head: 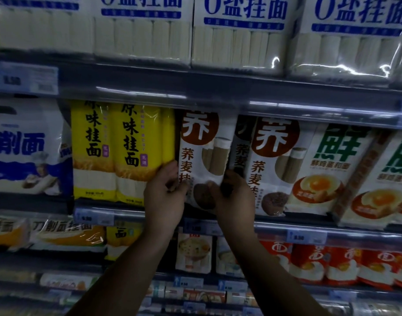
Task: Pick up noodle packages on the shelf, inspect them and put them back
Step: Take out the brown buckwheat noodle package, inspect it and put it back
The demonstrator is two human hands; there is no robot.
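A white buckwheat noodle package [203, 153] with a brown circle and brown noodle bundles stands upright in the middle shelf row. My left hand [164, 197] grips its lower left edge. My right hand [233, 197] grips its lower right edge, thumb on the front. A second identical buckwheat package [276, 165] stands just to its right. Yellow noodle packages [118, 151] stand touching on its left. The held package's bottom is hidden behind my hands.
The shelf rail [218, 96] above overhangs the package tops. Green egg noodle packs [332, 169] stand at the right, blue-and-white packs [24, 151] at the left. Large white noodle packs [236, 35] fill the top shelf. Red packs [332, 263] and price tags [306, 237] sit below.
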